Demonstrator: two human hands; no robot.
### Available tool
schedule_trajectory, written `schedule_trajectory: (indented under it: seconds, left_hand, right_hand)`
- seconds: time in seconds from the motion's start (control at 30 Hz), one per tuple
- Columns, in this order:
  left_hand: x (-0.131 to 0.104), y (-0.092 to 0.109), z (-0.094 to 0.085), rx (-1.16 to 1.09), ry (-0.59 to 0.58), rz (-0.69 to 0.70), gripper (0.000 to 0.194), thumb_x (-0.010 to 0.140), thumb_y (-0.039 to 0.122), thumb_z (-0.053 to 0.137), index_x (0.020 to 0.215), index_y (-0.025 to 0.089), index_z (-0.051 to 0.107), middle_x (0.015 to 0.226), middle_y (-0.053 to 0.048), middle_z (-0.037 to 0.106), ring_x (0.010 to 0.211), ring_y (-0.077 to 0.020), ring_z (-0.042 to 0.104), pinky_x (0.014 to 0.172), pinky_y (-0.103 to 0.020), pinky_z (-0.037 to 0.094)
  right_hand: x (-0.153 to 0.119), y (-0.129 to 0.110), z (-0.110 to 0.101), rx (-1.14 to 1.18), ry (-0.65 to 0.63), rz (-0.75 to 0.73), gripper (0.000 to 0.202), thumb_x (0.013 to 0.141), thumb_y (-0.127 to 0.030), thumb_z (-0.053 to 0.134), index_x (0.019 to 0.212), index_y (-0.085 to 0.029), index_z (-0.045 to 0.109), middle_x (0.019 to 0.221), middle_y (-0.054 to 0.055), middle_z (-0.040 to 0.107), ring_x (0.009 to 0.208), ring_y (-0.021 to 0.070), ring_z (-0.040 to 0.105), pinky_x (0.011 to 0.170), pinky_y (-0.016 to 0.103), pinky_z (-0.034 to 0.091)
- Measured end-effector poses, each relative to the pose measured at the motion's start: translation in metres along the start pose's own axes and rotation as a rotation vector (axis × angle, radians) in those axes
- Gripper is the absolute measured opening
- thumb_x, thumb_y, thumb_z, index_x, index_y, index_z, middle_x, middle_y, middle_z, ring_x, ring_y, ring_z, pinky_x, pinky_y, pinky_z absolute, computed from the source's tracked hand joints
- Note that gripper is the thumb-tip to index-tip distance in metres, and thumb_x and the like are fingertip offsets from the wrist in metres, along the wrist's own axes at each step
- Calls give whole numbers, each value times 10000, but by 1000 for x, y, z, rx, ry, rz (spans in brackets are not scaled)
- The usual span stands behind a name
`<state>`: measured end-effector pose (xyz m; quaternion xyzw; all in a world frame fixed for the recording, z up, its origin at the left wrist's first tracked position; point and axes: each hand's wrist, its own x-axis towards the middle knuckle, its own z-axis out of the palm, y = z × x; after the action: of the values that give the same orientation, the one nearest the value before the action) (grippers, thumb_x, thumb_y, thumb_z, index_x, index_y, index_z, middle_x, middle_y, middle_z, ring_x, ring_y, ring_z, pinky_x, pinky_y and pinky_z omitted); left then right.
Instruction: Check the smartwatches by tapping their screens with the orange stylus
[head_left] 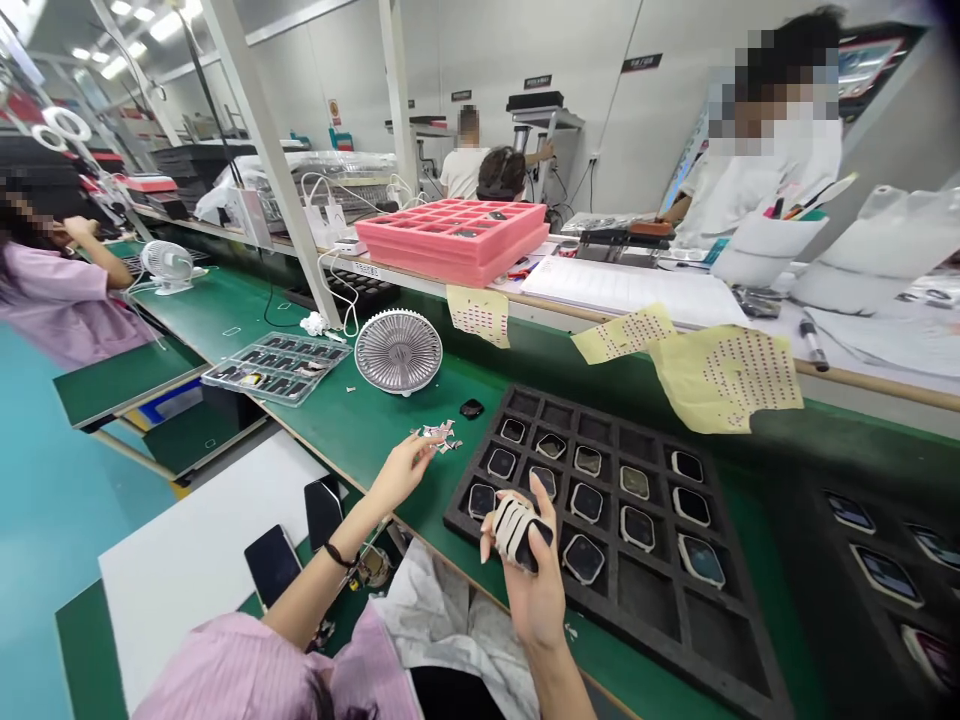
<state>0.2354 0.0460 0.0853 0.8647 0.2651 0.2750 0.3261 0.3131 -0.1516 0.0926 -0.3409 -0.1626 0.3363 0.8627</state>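
Note:
In the head view, a stack of several smartwatch bodies (514, 528) with pale frames is gripped in my right hand (536, 590), thumb on the near dark face and fingers around the sides. This hand is over the left part of a black foam tray (645, 590), where more watch bodies (586, 503) lie face up in square pockets. My left hand (403, 470) reaches across the green bench to a small heap of white and pinkish scraps (442, 435). Its fingertips are pressed together at the heap's edge; what they pinch is too small to make out.
A dark watch-shaped piece (471, 408) lies behind the heap. A round fan (398, 352) and a clear parts tray (277, 365) stand farther left. Two phones (271, 565) lie near my left forearm. Pink foam trays (457, 235) rest on the shelf above. Other people are nearby.

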Motion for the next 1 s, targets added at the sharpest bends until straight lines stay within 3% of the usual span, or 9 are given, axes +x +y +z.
schedule_trajectory:
  seconds: [0.17, 0.23, 0.3, 0.47, 0.6, 0.8, 1.0]
  left_hand:
    - [-31, 81, 17, -497, 212, -58, 197, 852, 298, 603, 957, 180, 721, 908, -63, 670, 780, -159, 619, 683, -253, 507]
    - [-43, 103, 26, -599, 218, -66, 179, 848, 295, 615, 937, 197, 736, 867, -49, 643, 728, -142, 602, 591, -222, 483]
    - [-49, 114, 33, -645, 223, -69, 171, 852, 274, 619, 953, 218, 745, 853, -42, 630, 742, -138, 595, 607, -220, 479]
    - [-50, 114, 37, -645, 251, -61, 163, 842, 245, 641, 955, 229, 757, 850, -45, 645, 849, -161, 589, 749, -249, 479]
    - [-47, 112, 40, -680, 299, -80, 152, 828, 265, 658, 927, 215, 761, 846, -47, 641, 825, -160, 588, 729, -250, 482]
    - [-31, 113, 48, -696, 260, -48, 172, 824, 284, 663, 942, 204, 758, 837, -47, 628, 819, -162, 589, 739, -256, 489]
    - [-23, 106, 58, -754, 255, -65, 154, 818, 292, 671, 906, 202, 759, 807, -42, 613, 775, -155, 584, 684, -248, 498]
  right_hand:
    - [8, 7, 11, 77, 23, -104, 447, 876, -370, 517, 1315, -345, 439, 1096, 49, 562, 774, 187, 606, 615, 357, 515]
    - [7, 10, 13, 73, 49, -138, 467, 867, -354, 536, 1323, -345, 435, 1136, 45, 564, 889, 197, 608, 719, 370, 519]
    - [5, 13, 14, 55, 73, -164, 495, 854, -340, 560, 1332, -341, 428, 1177, 40, 560, 1028, 205, 580, 831, 373, 494]
    - [5, 17, 17, 15, 113, -222, 542, 842, -336, 572, 1355, -330, 398, 1208, 38, 540, 1064, 199, 565, 903, 376, 453]
    - [8, 13, 21, -33, 114, -278, 541, 838, -343, 573, 1349, -315, 399, 1206, 46, 531, 1078, 206, 554, 917, 386, 442]
    - [18, 6, 18, -152, 160, -330, 586, 824, -347, 588, 1364, -311, 363, 1247, 58, 501, 1172, 235, 500, 965, 421, 410]
    - [27, 9, 12, -256, 150, -369, 538, 831, -354, 573, 1338, -303, 398, 1245, 68, 514, 1127, 237, 527, 957, 438, 415]
